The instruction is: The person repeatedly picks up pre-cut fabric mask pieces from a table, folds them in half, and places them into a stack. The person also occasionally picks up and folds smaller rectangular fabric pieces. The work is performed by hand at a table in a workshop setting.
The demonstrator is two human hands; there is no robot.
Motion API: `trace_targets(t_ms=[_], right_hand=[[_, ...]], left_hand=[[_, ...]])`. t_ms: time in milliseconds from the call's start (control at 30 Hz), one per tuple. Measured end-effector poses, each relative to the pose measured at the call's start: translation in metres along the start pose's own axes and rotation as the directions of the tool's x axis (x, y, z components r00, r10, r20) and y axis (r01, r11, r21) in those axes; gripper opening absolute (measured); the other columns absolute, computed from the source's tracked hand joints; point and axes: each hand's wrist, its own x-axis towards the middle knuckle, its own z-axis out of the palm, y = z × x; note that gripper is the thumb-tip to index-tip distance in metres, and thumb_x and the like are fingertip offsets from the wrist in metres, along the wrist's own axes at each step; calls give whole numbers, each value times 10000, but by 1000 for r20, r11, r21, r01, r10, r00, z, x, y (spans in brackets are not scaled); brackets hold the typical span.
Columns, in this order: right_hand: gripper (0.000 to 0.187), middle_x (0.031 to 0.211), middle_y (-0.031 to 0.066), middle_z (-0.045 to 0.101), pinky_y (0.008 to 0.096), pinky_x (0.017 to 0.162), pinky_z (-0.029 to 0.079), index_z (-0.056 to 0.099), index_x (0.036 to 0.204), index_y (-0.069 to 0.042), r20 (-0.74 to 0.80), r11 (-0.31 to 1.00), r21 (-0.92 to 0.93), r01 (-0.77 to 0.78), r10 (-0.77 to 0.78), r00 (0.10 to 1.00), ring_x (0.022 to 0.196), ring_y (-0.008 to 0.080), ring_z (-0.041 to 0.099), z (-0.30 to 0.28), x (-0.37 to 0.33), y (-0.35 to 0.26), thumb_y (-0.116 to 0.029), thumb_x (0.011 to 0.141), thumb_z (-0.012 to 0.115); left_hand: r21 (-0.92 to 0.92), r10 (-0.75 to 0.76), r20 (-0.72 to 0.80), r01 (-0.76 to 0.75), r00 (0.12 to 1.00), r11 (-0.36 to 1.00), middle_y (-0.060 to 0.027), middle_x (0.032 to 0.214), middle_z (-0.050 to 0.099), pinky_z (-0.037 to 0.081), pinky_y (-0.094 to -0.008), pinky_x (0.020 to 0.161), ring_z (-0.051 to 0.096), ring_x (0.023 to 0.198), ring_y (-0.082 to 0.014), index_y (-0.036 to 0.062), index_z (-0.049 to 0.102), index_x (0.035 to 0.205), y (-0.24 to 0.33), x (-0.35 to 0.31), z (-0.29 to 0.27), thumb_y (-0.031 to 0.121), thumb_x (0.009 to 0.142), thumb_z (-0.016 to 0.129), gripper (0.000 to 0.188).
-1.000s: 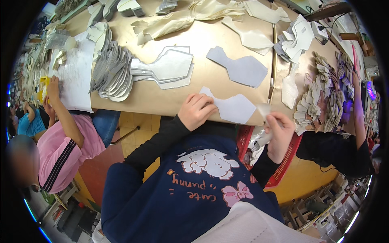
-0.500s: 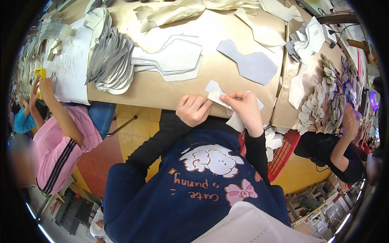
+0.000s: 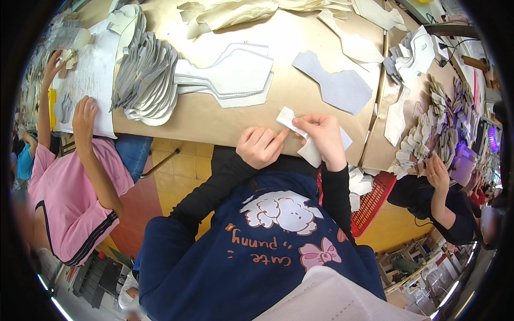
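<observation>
My right hand point(image 3: 321, 136) pinches a small white cut piece point(image 3: 286, 116) of leather-like sheet between thumb and fingers, at the table's near edge. Part of it sticks out past the thumb toward the upper left. Below that hand hangs a pale flap point(image 3: 310, 153), and another white corner point(image 3: 346, 140) shows beyond its far side. I cannot tell whether these belong to one piece. My left hand point(image 3: 261, 147) is closed beside it, index finger pointing at the piece's lower edge; its other fingertips are hidden. A grey-blue cut piece point(image 3: 342, 88) lies flat just beyond.
A stack of white cut pieces point(image 3: 241, 67) lies ahead, beside a fanned grey bundle point(image 3: 144, 80). Cream pieces point(image 3: 235, 16) lie farther back. On the right are more bundles point(image 3: 420, 144) and a red basket point(image 3: 375, 200). People work at left, in a pink shirt point(image 3: 80, 198), and right.
My left index finger has straightened toward the piece, which my right hand still pinches. The person on the left has lowered an arm onto the white sheet; the person on the right has shifted their hand.
</observation>
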Motion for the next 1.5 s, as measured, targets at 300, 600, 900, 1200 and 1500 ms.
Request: trace_targets(t_ms=[300,600,900,1200,1500], right_hand=[[200,722,85,711,224,507,459,749,885,68,-1,999,-23,-25,25,1000,571,86,614,-1,0,-3,-132,873,760],[197,739,92,716,230,511,469,750,882,75,5,999,-34,-1,1,1000,600,93,634,-2,4,0,-121,865,758],[199,740,96,719,236,513,476,753,877,75,-9,999,-44,14,-14,1000,604,98,642,-1,3,-1,-123,858,758],[305,819,99,727,225,627,500,676,1154,32,121,1000,-25,-11,14,993,674,99,653,-10,-6,-4,-102,889,746],[519,1120,100,712,272,895,504,578,1353,-54,96,964,-181,194,-179,979,994,131,661,-64,-52,21,-26,858,732]], left_hand=[[-62,-230,-43,227,972,972,31,828,532,419,-364,864,537,809,-161,160,768,1149,5,4,2,163,800,753,349],[-31,-306,25,307,952,951,25,844,534,398,-397,909,533,835,-175,185,777,1144,8,11,-1,200,850,746,295],[-16,-332,102,336,938,942,13,876,527,387,-436,957,526,888,-192,212,747,1226,9,16,-4,223,889,721,338],[-21,-353,158,361,922,932,-1,889,509,358,-453,966,501,897,-204,224,728,1258,9,22,-6,249,932,685,330],[-2,-335,143,339,931,941,9,894,513,356,-464,941,491,885,-198,234,717,1256,7,21,-3,268,925,691,334]])
